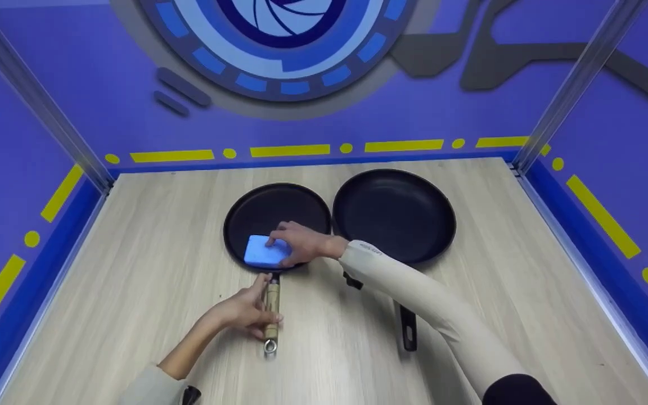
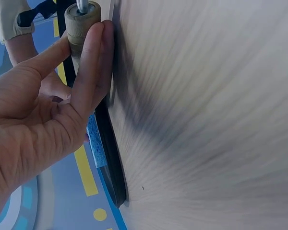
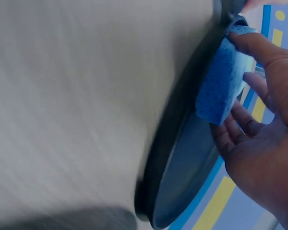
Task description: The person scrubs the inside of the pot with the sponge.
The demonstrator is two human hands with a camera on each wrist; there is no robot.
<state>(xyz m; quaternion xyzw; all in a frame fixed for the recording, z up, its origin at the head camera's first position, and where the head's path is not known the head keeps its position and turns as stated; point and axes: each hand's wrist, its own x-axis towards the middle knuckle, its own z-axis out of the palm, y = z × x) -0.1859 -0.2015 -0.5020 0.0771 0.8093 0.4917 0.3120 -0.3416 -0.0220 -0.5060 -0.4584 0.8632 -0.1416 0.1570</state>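
My right hand (image 1: 300, 243) grips a blue sponge (image 1: 261, 252) against the near left part of a flat black pan (image 1: 279, 205). In the right wrist view, the thumb and fingers stand on either side of the sponge (image 3: 218, 81). Meanwhile my left hand (image 1: 245, 309) holds the pan's wooden handle (image 1: 273, 304), which ends in a metal ring (image 1: 269, 347). The left wrist view shows the thumb and fingers about the handle's end (image 2: 81, 24). The pan lies on the wooden table.
To the right, a larger, deeper black frying pan (image 1: 394, 214) sits close beside the first pan. Its black handle (image 1: 408, 329) points toward me under my right sleeve (image 1: 414, 292). Blue-purple panels (image 1: 301, 126) enclose the table (image 1: 161, 225) at the back and sides.
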